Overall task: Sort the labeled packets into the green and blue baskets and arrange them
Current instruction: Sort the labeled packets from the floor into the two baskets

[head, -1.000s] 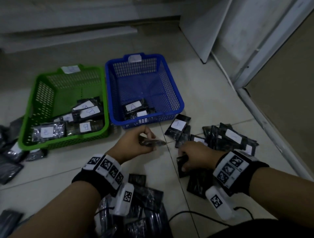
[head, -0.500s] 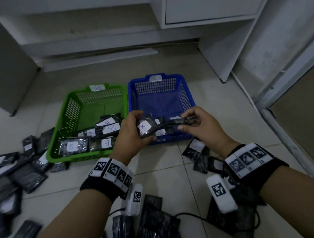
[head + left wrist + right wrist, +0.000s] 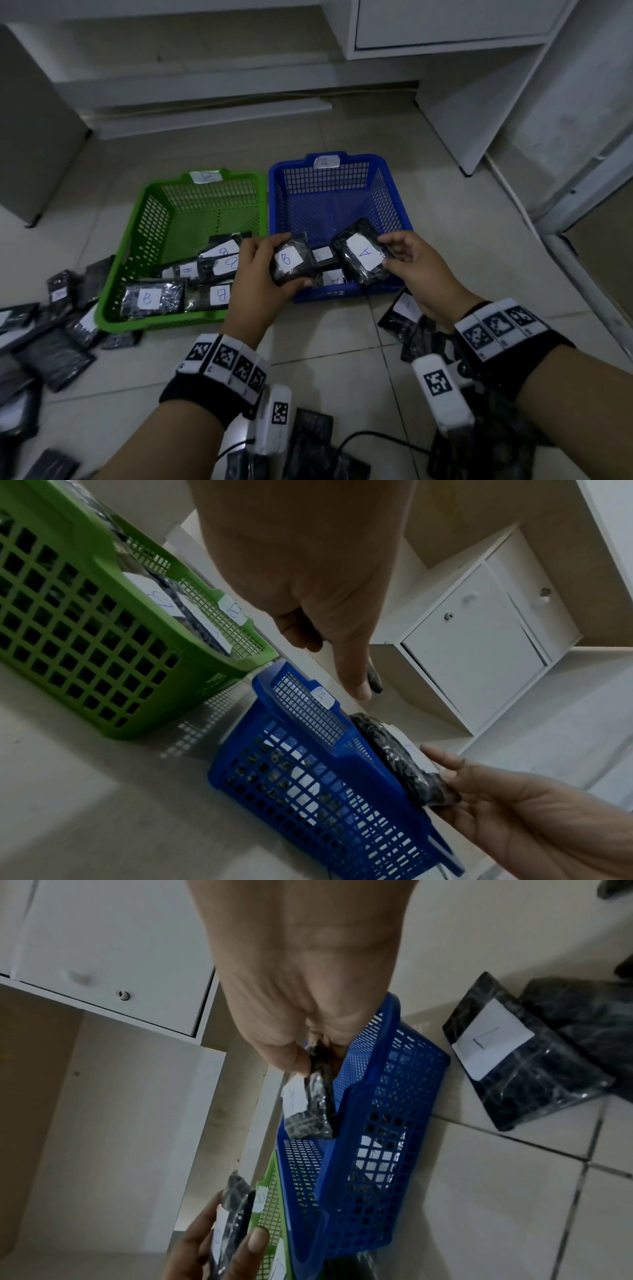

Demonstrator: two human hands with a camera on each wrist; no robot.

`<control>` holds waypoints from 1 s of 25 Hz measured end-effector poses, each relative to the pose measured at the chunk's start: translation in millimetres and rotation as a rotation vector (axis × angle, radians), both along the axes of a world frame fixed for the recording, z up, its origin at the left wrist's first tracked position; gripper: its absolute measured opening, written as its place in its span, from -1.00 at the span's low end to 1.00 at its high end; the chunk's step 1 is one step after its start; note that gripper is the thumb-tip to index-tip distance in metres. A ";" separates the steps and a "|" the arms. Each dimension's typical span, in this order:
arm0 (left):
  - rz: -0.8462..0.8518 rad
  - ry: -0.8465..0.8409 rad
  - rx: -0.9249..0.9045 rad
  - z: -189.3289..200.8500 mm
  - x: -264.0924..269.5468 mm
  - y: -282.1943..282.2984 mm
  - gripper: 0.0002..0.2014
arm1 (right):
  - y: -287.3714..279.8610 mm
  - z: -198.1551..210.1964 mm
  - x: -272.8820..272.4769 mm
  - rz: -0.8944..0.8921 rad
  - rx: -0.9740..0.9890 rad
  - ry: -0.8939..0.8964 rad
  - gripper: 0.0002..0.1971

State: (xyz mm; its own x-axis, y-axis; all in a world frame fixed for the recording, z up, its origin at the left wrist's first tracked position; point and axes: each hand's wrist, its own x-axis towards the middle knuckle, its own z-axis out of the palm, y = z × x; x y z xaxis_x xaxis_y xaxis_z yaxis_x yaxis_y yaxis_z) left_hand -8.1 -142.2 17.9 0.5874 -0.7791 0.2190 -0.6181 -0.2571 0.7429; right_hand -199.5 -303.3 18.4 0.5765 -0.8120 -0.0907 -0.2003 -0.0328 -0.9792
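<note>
My left hand point(image 3: 263, 270) grips a black packet labelled B point(image 3: 293, 263) over the near rim of the blue basket point(image 3: 387, 192). My right hand point(image 3: 407, 263) pinches a black packet labelled A point(image 3: 359, 255) by its right end, tilted above the blue basket's near right corner. The green basket point(image 3: 150, 219), tagged B, sits left of the blue one and holds several B packets point(image 3: 150, 298). The blue basket, tagged A, holds a few packets point(image 3: 330, 277). In the right wrist view the A packet point(image 3: 311, 1104) hangs from my right fingers beside the blue basket point(image 3: 394, 1123).
Loose black packets lie on the tiled floor at the left point(image 3: 51, 342), by my right wrist point(image 3: 400, 318) and near my body point(image 3: 308, 445). A black cable point(image 3: 376, 438) runs along the floor. White cabinets point(image 3: 445, 27) stand behind the baskets.
Both hands rose from the floor with one packet each. The right-hand packet has turned label-up over the blue basket; the left still holds the B packet.
</note>
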 end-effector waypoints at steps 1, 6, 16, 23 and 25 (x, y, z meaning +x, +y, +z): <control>0.008 -0.011 -0.017 -1.9 2.5 0.9 -0.24 | -0.7 -0.6 3.7 -0.032 0.035 -0.014 -0.66; 0.169 -0.003 -0.046 -7.6 20.4 10.7 -0.31 | -6.5 -10.8 46.6 -0.129 0.216 -0.008 -0.81; 0.332 0.060 0.068 -1.9 85.8 40.3 -0.35 | -19.6 -44.1 129.4 0.034 -0.025 0.329 -0.76; 0.481 -0.020 0.298 8.0 143.1 51.2 -0.42 | 1.9 -38.1 117.0 0.112 -0.302 0.409 -0.76; 0.457 -0.019 0.395 4.1 151.1 52.6 -0.43 | 7.2 -33.5 114.7 0.143 -0.386 0.416 -0.75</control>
State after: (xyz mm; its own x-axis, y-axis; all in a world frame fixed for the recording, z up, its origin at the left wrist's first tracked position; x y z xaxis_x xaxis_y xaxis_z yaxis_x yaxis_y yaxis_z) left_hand 143.0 -89.6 22.0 0.8806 -0.4733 -0.0216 -0.3923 -0.7541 0.5268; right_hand -84.8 -296.1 -15.1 0.6619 -0.7482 -0.0457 -0.5325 -0.4264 -0.7312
